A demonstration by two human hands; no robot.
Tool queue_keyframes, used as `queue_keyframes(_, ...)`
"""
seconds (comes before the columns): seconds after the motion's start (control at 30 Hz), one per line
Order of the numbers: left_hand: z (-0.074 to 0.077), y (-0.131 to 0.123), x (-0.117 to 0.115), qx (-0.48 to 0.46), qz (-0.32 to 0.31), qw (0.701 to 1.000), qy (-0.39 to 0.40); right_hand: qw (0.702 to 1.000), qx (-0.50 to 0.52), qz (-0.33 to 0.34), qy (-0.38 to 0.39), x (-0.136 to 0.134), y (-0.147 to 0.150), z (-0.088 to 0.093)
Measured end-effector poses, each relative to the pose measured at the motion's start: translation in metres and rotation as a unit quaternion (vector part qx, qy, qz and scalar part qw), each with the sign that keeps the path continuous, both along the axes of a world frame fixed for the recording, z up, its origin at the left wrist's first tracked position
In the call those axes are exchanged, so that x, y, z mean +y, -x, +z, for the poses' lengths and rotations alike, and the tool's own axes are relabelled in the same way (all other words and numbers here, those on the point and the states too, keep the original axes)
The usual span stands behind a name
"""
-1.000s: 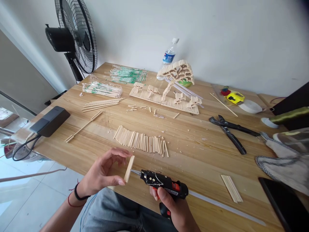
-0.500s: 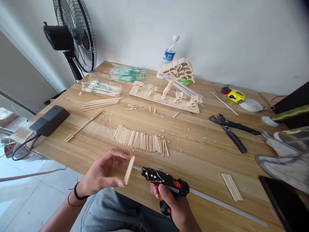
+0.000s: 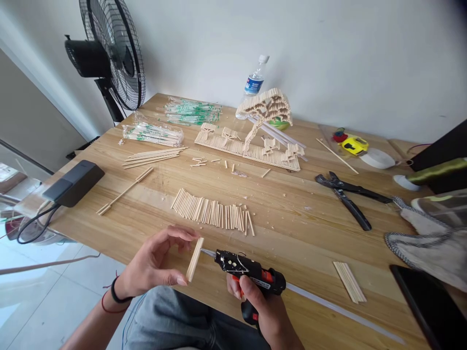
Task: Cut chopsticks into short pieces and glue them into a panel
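Observation:
My left hand (image 3: 156, 262) pinches a short flat piece of glued wooden sticks (image 3: 195, 259) between thumb and fingers, held upright near the table's front edge. My right hand (image 3: 264, 313) grips a black and red glue gun (image 3: 250, 274), whose metal nozzle touches the upper edge of that piece. A clear glue stick (image 3: 343, 313) trails from the gun's back across the table. Just beyond the hands lies a row of short cut sticks (image 3: 213, 214).
Further back stands a stick model on a base (image 3: 255, 141), a water bottle (image 3: 253, 85), packs of chopsticks (image 3: 153, 133) and loose long sticks (image 3: 155, 156). Black cutters (image 3: 346, 197), a small stick panel (image 3: 350, 282), a cloth (image 3: 426, 240) and a yellow tape measure (image 3: 355, 145) lie right. A fan (image 3: 109, 53) stands left.
The glue gun's nozzle has slid up along the stick piece, from near its lower end to near its top. Both hands otherwise stay in place.

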State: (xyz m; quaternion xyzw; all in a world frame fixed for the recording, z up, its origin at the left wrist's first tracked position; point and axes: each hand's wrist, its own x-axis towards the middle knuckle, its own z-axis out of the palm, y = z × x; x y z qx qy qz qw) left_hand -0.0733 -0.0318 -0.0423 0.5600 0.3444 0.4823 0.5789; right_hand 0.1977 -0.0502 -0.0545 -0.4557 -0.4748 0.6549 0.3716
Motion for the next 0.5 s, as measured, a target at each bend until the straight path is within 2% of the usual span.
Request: queue_keyframes(0.5, 0.0007, 0.0008, -0.0006, 0.005, -0.008, 1.000, -0.001, 0.999, 0.050, -0.005, 0.017, 0.0005, 0.0015, -0.0040)
